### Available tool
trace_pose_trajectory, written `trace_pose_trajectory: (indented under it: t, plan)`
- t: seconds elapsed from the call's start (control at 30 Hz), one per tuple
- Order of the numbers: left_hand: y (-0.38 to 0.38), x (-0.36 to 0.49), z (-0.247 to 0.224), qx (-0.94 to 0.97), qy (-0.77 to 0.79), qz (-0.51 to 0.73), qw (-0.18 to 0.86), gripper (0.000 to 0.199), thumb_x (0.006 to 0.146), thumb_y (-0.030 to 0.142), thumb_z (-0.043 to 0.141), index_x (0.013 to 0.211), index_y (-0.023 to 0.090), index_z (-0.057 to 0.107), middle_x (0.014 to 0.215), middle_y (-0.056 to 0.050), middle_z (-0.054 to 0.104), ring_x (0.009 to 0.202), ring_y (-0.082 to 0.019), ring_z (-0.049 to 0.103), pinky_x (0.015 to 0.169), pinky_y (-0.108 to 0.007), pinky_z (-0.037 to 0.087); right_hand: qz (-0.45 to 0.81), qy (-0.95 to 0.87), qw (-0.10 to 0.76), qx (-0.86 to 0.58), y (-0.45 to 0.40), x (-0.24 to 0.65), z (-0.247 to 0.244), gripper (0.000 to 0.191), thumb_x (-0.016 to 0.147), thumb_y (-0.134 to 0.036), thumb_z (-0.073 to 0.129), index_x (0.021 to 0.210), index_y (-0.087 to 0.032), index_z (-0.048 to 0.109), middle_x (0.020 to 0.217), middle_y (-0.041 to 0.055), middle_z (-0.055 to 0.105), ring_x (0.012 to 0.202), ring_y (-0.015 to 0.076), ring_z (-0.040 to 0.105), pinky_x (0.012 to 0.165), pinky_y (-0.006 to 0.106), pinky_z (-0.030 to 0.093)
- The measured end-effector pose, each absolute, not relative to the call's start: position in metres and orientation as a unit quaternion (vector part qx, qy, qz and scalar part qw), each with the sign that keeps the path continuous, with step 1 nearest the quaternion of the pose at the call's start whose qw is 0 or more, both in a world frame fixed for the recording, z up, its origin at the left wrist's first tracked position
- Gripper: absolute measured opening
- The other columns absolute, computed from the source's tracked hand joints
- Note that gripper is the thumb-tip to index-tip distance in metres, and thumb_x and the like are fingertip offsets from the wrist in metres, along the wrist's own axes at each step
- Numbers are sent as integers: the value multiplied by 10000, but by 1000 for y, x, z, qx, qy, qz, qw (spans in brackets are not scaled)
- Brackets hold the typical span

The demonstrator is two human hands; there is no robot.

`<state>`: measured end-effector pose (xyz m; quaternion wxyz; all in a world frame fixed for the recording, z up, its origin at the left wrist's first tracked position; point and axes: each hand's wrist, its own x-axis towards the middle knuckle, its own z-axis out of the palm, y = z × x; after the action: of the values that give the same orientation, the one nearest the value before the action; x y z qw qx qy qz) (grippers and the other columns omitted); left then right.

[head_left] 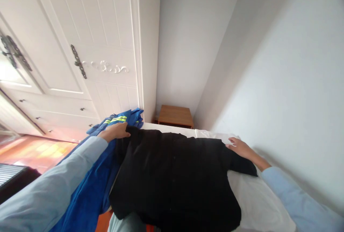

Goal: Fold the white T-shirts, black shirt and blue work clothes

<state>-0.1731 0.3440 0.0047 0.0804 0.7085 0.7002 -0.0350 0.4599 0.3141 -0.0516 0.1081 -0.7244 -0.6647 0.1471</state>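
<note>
A black button-front shirt (pixel 172 178) lies spread out, its front facing up and its hem toward me. At its left shoulder edge, my left hand (pixel 116 131) is closed on the cloth with thumb and fingers. My right hand (pixel 240 149) rests by the opposite shoulder, above the short sleeve, with thumb and fingers apart. That sleeve (pixel 243 164) points out to the right, over white cloth (pixel 258 196). The left sleeve is partly hidden under my left hand and forearm.
Blue clothing (pixel 90 185) with yellow reflective stripes hangs over the left edge. White wardrobe doors (pixel 107 31) rise at the left, a grey wall (pixel 290 71) at the right. A small wooden stand (pixel 176 115) sits in the far corner. A dark object (pixel 16 182) is at lower left.
</note>
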Motion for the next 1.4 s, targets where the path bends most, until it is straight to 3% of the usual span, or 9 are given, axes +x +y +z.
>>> trace_pose_trajectory:
  t: [0.07, 0.27, 0.47, 0.53, 0.73, 0.87, 0.97, 1.23, 1.4]
  plan:
    - [343, -174, -1, 714, 692, -56, 89, 398, 696, 332, 731, 1035, 138, 654, 1062, -145, 721, 1016, -309, 682, 864, -344, 509, 170, -694, 107, -691, 312, 452, -55, 480, 835, -387, 598, 1238, -132, 649, 1374, 199, 623, 1244, 329, 612, 1065, 423, 466]
    - [350, -176, 3, 741, 670, -31, 34, 204, 774, 172, 549, 911, 122, 692, 1050, -174, 716, 1053, -310, 651, 936, -388, 478, 139, -738, 116, -650, 323, 402, -44, 369, 870, -332, 589, 1170, -151, 705, 1310, 166, 670, 1243, 318, 605, 1108, 419, 424]
    - [363, -127, 1, 818, 572, 49, 39, 464, 860, 240, 527, 1311, 145, 579, 1377, -140, 611, 1300, -248, 539, 1118, -332, 388, 149, -779, 127, -596, 369, 317, -51, 345, 941, -169, 450, 1187, -158, 693, 1287, 123, 688, 1213, 238, 619, 1060, 329, 428]
    - [368, -101, -11, 831, 551, 59, 54, 483, 880, 231, 512, 1353, 140, 550, 1392, -139, 604, 1307, -240, 542, 1122, -330, 391, 155, -786, 116, -588, 385, 291, -60, 335, 939, -137, 449, 1157, -174, 701, 1233, 104, 712, 1156, 221, 639, 1000, 297, 444]
    - [383, -56, -58, 829, 552, 26, 88, 463, 806, 220, 618, 1255, 107, 629, 1237, -186, 685, 1210, -301, 614, 1019, -368, 472, 176, -776, 51, -604, 411, 251, -89, 200, 848, -146, 639, 1027, -173, 725, 1130, 117, 737, 1070, 259, 656, 897, 302, 453]
    - [392, -57, -66, 826, 549, 8, 125, 284, 688, 151, 667, 963, 178, 733, 932, -84, 757, 904, -258, 700, 792, -323, 527, 212, -765, 27, -608, 410, 252, -96, 239, 814, -194, 706, 1050, -163, 721, 1162, 132, 729, 1065, 272, 663, 889, 315, 481]
    - [396, -59, -57, 829, 541, 37, 137, 180, 649, 106, 626, 782, 194, 710, 823, -58, 733, 832, -242, 687, 736, -308, 511, 253, -761, 17, -598, 406, 255, -93, 270, 785, -150, 703, 1052, -187, 728, 1114, 94, 747, 1009, 239, 678, 847, 285, 498]
    - [364, -63, -44, 813, 533, 164, 164, 285, 682, 85, 522, 916, 169, 662, 1019, -88, 696, 967, -231, 644, 862, -317, 495, 373, -737, -19, -563, 388, 240, -93, 164, 763, -144, 656, 891, -166, 758, 718, 26, 721, 568, 142, 592, 542, 237, 439]
    - [349, -75, -48, 816, 502, 96, 270, 288, 725, 281, 653, 1002, 211, 692, 961, -33, 740, 874, -220, 682, 783, -295, 517, 364, -750, 40, -550, 388, 231, -100, 184, 874, -299, 610, 837, -153, 716, 829, 56, 720, 754, 175, 626, 659, 258, 461]
